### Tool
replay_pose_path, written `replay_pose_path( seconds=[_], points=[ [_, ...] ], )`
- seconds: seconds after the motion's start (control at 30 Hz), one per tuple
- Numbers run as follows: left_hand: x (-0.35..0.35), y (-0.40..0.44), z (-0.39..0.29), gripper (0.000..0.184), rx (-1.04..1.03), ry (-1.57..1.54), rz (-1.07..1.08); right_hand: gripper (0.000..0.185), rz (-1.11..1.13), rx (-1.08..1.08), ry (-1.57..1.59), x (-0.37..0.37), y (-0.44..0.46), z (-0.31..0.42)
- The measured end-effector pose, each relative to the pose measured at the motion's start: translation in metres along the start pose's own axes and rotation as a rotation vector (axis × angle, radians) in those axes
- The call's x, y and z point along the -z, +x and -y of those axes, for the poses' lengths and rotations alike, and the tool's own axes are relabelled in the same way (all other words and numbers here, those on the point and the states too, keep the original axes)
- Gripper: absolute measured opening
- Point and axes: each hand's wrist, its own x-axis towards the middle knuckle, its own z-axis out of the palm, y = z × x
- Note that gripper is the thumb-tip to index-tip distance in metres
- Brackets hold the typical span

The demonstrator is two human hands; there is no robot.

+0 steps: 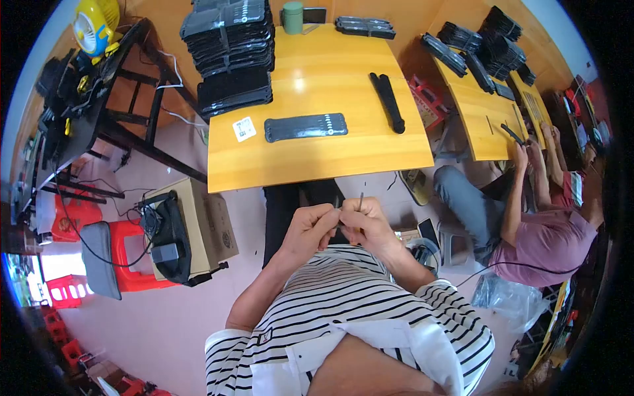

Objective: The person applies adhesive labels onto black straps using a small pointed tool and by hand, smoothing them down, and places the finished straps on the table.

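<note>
My left hand point(309, 232) and my right hand point(370, 228) meet in front of my striped shirt, just off the table's near edge. Both are closed, fingertips pinched together and touching. A thin dark strip point(361, 200) sticks up from my right hand; its kind is too small to tell. Whatever my left fingers pinch is mostly hidden. Beyond my hands, a flat black pack with white print point(305, 127) lies on the yellow table point(317, 173). Left of it is a white printed card point(244, 129), and to the right lies a bundle of black strips point(387, 102).
Tall stacks of black packs point(228, 43) stand at the table's back left, beside a green canister point(292, 18). A cardboard box point(212, 221) and red stool point(129, 254) are at left. Co-workers point(541, 241) sit at another table point(479, 125) on the right.
</note>
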Motion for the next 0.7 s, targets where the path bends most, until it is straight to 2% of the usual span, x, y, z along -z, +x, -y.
replay_pose_path(
  seconds=[0.03,0.1,0.13,0.17,0.2,0.23,0.3,0.33,0.37,0.4,0.43,0.47,0.5,0.6,0.67,0.7],
  points=[
    [0.001,0.003,0.001,0.034,0.011,-0.063,0.016,0.025,-0.001,0.011,-0.009,0.002,-0.001,0.002],
    [0.005,0.005,0.009,0.033,0.027,-0.099,0.027,0.031,-0.063,-0.216,0.254,0.012,0.0,0.002],
    [0.008,0.003,0.013,0.032,0.058,-0.136,0.03,0.033,-0.071,-0.264,0.32,0.021,0.002,0.003],
    [0.015,-0.001,0.015,0.032,0.054,-0.135,0.03,0.03,-0.329,-0.255,0.367,0.029,0.002,0.012],
    [0.026,-0.006,0.015,0.034,0.082,-0.229,-0.014,0.022,-0.203,-0.151,0.419,0.059,0.002,0.015],
    [0.039,-0.014,0.016,0.035,0.11,-0.324,-0.057,0.017,-0.351,-0.05,0.502,0.073,0.001,0.03],
    [0.066,-0.036,0.019,0.035,0.1,-0.365,-0.059,0.015,-0.402,0.184,0.54,0.096,-0.007,0.062],
    [0.082,-0.054,0.022,0.035,0.12,-0.406,-0.212,0.016,-0.615,0.382,0.433,0.097,-0.011,0.08],
    [0.103,-0.074,0.025,0.034,0.139,-0.444,-0.366,0.022,-0.467,0.398,0.603,0.126,-0.021,0.097],
    [0.135,-0.097,0.028,0.033,0.118,-0.586,-0.473,0.028,-0.467,0.491,0.658,0.137,-0.031,0.113],
    [0.166,-0.121,0.03,0.032,0.095,-0.73,-0.582,0.029,-0.259,0.61,0.57,0.182,-0.046,0.125],
    [0.19,-0.143,0.03,0.034,-0.015,-0.752,-0.554,0.026,-0.405,0.645,0.574,0.167,-0.058,0.143],
    [0.202,-0.159,0.031,0.035,-0.127,-0.77,-0.525,0.025,-0.13,0.57,0.468,0.18,-0.063,0.149],
    [0.181,-0.142,0.016,0.034,-0.164,-0.492,-0.644,0.022,-0.172,0.456,0.393,0.131,-0.055,0.14],
    [0.169,-0.12,0.021,0.031,-0.206,-0.453,-0.637,0.016,-0.014,0.352,0.245,0.103,-0.045,0.135],
    [0.164,-0.107,0.023,0.031,-0.239,-0.441,-0.626,0.012,-0.021,0.349,0.253,0.102,-0.039,0.127]
  ],
)
